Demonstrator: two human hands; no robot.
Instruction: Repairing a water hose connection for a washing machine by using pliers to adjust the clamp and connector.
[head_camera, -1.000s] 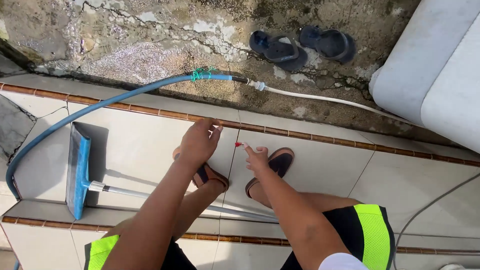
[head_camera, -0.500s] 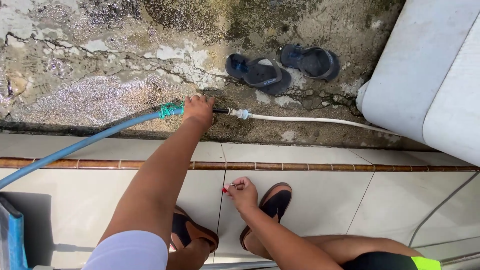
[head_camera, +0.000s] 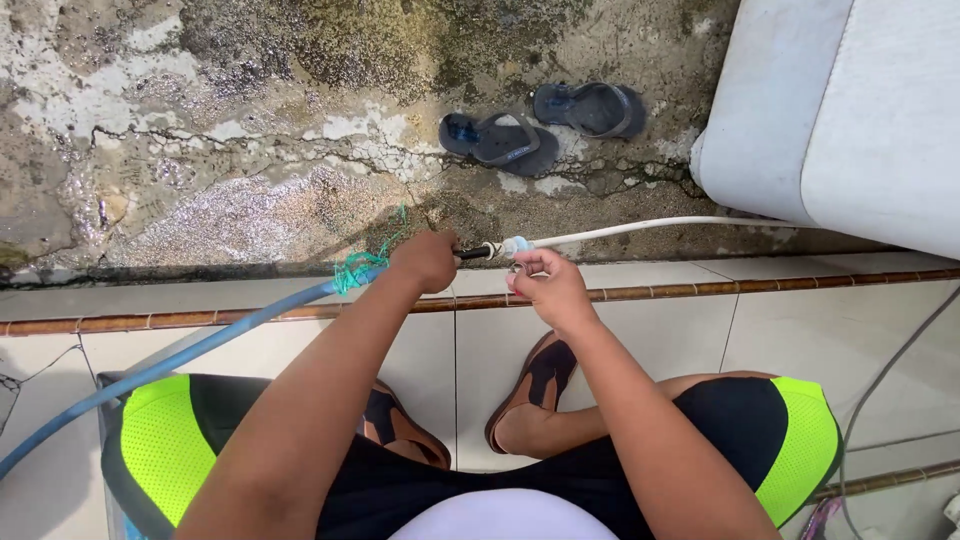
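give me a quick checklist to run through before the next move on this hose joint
1. Left hand gripping the blue hose at its end: ok, closed around it.
2. Right hand on the connector of the white hose: ok, the fingers pinch beside it.
3. Two hose ends lined up: ok, they meet in a straight line between the hands.
4. Joint fully tight: cannot tell, too small to see.
5. Green string clear of the joint: ok, it sits behind the left hand.
6. Footing: ok, both sandalled feet on the tiles.
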